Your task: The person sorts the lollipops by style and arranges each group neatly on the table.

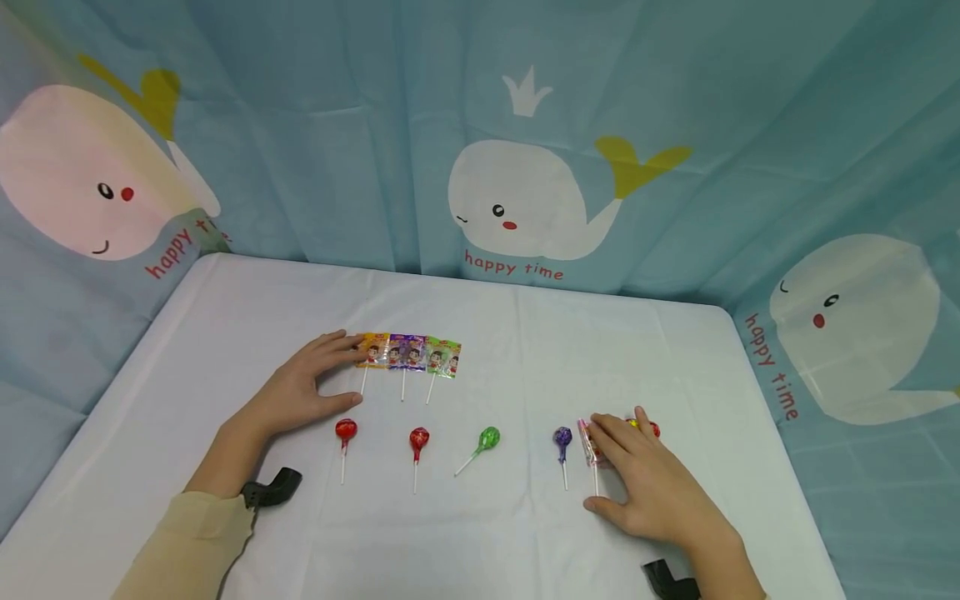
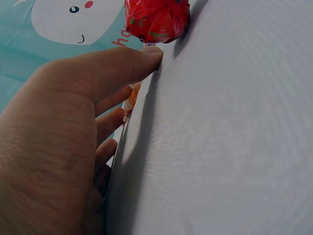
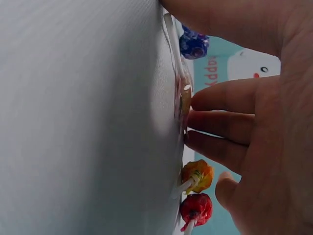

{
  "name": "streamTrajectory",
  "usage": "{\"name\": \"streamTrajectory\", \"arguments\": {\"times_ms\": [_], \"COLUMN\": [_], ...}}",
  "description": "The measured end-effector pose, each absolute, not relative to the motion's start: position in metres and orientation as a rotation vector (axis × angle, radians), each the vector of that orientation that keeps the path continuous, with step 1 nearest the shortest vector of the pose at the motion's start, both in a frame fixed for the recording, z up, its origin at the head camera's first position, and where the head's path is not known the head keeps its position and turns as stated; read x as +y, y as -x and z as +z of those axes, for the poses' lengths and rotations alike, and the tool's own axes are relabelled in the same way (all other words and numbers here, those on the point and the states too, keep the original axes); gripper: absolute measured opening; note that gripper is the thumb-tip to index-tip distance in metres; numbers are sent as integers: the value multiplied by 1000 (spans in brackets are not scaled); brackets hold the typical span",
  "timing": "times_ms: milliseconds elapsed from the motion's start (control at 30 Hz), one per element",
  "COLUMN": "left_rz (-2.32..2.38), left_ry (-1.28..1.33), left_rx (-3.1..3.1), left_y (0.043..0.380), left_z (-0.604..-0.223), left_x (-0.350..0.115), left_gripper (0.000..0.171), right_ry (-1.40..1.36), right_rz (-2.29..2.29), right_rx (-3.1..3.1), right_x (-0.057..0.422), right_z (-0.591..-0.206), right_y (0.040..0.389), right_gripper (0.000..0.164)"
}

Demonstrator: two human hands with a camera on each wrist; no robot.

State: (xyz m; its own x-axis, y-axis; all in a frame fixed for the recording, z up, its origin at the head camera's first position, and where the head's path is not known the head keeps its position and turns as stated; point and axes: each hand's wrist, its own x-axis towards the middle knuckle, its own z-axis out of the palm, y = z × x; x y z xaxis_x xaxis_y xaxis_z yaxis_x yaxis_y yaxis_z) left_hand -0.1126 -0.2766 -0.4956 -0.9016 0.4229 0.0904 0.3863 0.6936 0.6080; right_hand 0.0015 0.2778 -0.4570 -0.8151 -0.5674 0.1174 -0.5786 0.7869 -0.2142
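Note:
My left hand [image 1: 311, 379] lies at the left end of a row of flat wrapped lollipops, fingertips on the orange packet [image 1: 372, 351]. Right beside that one are a purple packet [image 1: 407, 352] and a green packet [image 1: 444, 357], sticks toward me. My right hand [image 1: 648, 479] has its extended fingers on a pink flat wrapped lollipop [image 1: 585, 442], its white stick near the thumb. In the right wrist view, a yellow-orange round lollipop [image 3: 198, 176] and a red one [image 3: 196, 209] sit by the little finger, partly hidden by the hand in the head view.
Between the hands lie round lollipops: a red one [image 1: 346, 430], another red one [image 1: 419, 438], a green one [image 1: 488, 438] and a purple one [image 1: 562, 437]. A white cloth [image 1: 420, 542] covers the table. Blue whale-print curtains [image 1: 337, 167] hang behind and at both sides.

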Motion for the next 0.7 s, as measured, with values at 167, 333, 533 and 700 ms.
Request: {"name": "streamTrajectory", "arguments": {"times_ms": [167,333,533,700], "left_rz": [1008,1017,1026,1017], "left_ry": [-692,-685,-694,-686], "left_rx": [2845,2838,2842,2842], "left_y": [113,112,112,113], "left_z": [-495,-493,-493,-495], "left_x": [-276,-276,-275,-277], "left_gripper": [68,67,67,68], "right_ry": [-927,-917,-927,-942], "right_rz": [379,374,417,439], "right_rx": [-2965,-2981,-2942,-2909], "right_x": [279,280,281,280], "right_z": [-456,-454,-454,-454], "right_y": [-3,-4,-3,0], "right_gripper": [106,107,100,96]}}
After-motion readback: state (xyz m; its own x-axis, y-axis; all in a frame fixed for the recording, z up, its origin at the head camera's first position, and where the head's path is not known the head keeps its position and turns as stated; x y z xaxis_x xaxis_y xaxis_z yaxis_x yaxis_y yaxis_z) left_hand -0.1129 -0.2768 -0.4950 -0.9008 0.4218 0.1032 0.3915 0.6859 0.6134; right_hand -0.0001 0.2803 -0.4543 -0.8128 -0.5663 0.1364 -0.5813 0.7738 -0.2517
